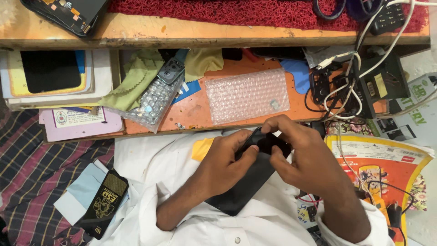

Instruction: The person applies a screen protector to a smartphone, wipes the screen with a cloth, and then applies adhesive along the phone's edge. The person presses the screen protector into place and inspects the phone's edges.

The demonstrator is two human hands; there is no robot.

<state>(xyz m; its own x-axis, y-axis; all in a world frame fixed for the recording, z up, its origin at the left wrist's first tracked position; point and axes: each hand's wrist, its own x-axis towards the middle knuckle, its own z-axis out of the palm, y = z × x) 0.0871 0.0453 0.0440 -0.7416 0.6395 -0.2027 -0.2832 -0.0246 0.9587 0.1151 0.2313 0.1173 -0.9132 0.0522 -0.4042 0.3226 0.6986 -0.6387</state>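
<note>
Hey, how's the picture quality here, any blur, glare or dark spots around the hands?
Head view: even indoor light, soft shadows under the shelf; left hand and right hand slightly soft; dull sheen on the black phone; small glints on the bubble wrap; edges bend a little.

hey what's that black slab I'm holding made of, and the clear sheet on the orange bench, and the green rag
The black slab in both hands looks like smooth glass or glossy plastic, judging by its flat sheen. The clear sheet is bubble wrap: soft plastic film with rows of small bubbles. The green rag looks like woven cloth, matte and crumpled into folds.
</note>
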